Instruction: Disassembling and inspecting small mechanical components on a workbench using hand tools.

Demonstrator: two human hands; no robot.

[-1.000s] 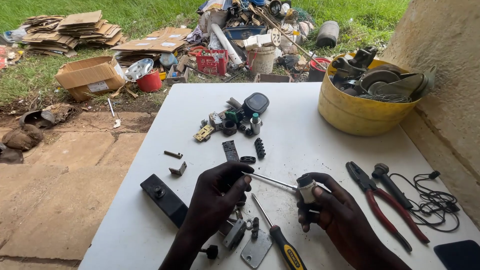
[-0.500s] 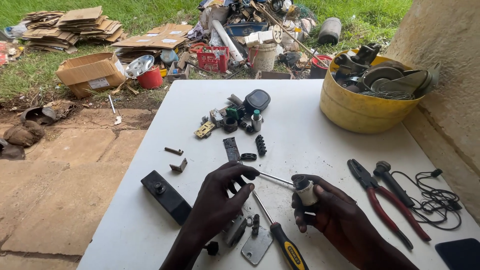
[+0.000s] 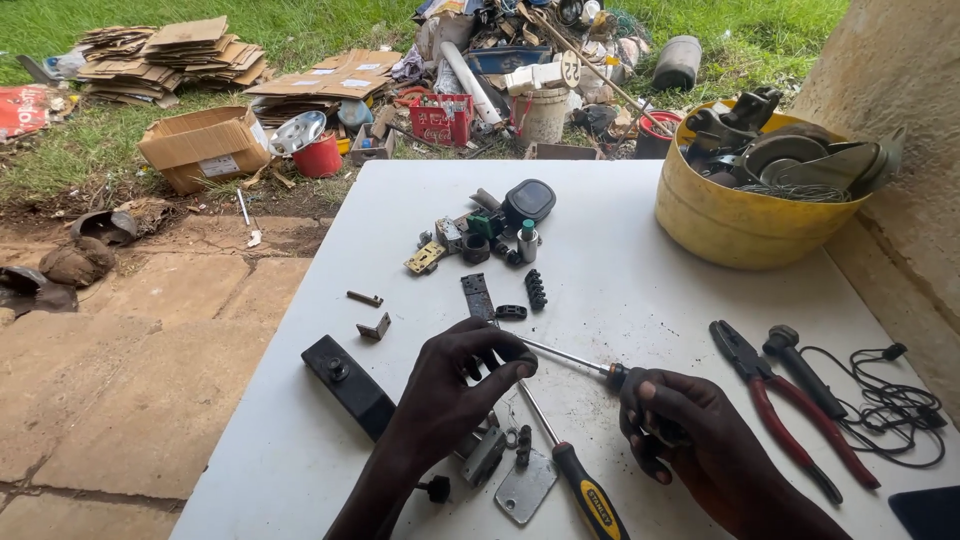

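Note:
My right hand [image 3: 690,450] grips the handle of a thin screwdriver [image 3: 565,357] whose shaft points left toward my left hand [image 3: 455,390]. My left hand pinches a small dark part at the shaft's tip, above the white table [image 3: 620,250]. Under my hands lie a yellow-and-black handled screwdriver [image 3: 585,490], a small grey metal plate [image 3: 525,488] and a few dark fittings. A long black bar [image 3: 350,385] rests to the left of my left hand.
Red-handled pliers [image 3: 790,410] and a black cable [image 3: 890,410] lie at the right. A yellow bowl [image 3: 740,225] of metal scrap stands at the back right. A cluster of small parts [image 3: 490,235] sits mid-table. Beyond are cardboard [image 3: 200,145], junk and grass.
My right hand has turned over the screwdriver handle, now covering it; the pale end seen before is hidden. My left hand stays at the tip. The view has shifted slightly.

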